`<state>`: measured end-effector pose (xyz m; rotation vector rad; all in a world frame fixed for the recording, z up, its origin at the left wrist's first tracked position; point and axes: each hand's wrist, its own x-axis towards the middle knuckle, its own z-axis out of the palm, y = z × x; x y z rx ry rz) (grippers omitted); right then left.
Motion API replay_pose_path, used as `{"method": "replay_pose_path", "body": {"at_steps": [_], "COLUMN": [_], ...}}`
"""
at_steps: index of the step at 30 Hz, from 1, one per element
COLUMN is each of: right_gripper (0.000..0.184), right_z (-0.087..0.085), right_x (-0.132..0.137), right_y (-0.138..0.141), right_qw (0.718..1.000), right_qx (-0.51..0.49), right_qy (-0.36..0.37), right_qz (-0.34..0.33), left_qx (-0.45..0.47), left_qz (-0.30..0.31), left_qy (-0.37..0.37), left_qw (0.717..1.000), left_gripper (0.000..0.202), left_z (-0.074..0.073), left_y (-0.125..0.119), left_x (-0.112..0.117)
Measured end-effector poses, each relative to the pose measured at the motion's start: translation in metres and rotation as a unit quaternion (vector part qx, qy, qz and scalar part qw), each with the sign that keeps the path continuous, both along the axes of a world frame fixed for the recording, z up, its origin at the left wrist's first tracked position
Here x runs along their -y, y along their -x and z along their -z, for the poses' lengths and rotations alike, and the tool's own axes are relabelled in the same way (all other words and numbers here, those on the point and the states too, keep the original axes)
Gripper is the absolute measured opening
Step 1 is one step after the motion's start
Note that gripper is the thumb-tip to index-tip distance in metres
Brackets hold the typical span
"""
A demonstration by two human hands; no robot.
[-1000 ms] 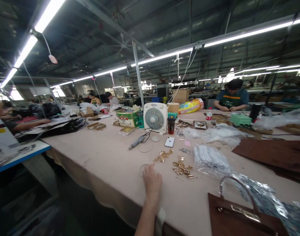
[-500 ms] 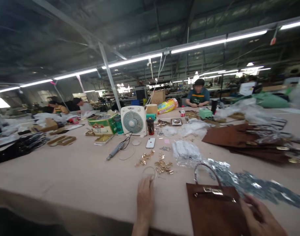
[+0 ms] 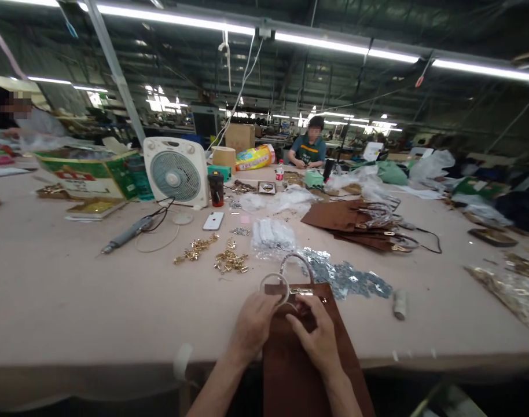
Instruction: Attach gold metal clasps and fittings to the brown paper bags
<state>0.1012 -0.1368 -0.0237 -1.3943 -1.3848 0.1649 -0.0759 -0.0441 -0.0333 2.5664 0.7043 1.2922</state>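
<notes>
A brown handbag (image 3: pixel 308 359) lies in front of me over the table's near edge, its handle pointing away. Across its top runs a shiny metal clasp (image 3: pixel 301 291). My left hand (image 3: pixel 254 321) is closed on a narrow pale roll of tape (image 3: pixel 287 288), held upright above the bag's upper left corner. Over the bag's front, my right hand (image 3: pixel 316 333) has its thumb and forefinger apart, fingertips close to the clasp and the tape. Whether those fingertips touch a tape end is too small to tell.
Gold metal fittings (image 3: pixel 232 260) and flat silver plates (image 3: pixel 355 279) lie beyond the bag. A corded hand tool (image 3: pixel 128 234), a phone (image 3: pixel 213 220) and a box fan (image 3: pixel 175 174) are to the left. More brown bags (image 3: pixel 334 217) lie behind; a co-worker (image 3: pixel 308 150) sits opposite.
My left hand has lifted the tape roll from the table and brought it over the bag. My right hand has moved from the bag's right side onto its front. The view has turned right.
</notes>
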Motion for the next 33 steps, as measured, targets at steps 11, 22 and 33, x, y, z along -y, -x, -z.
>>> {"method": "replay_pose_path", "body": {"at_steps": [11,22,33], "right_gripper": [0.016,0.019,0.02], "right_z": [0.014,0.014,0.048], "right_x": [-0.004,-0.006,-0.012], "right_y": [-0.005,-0.005,-0.031], "right_qw": [1.0,0.997,0.994], "right_qx": [0.014,0.043,0.097], "right_qy": [0.017,0.052,-0.035], "right_qz": [-0.006,-0.022,-0.048], "left_qx": [-0.064,-0.109,-0.019], "left_qz": [0.016,0.093,0.113], "left_qy": [0.037,0.082,0.152], "left_qw": [0.997,0.986,0.982], "left_gripper": [0.037,0.038,0.019], "left_z": [-0.004,-0.011,0.004], "left_y": [-0.001,-0.016,-0.013], "left_x": [0.007,-0.003,-0.005]}}
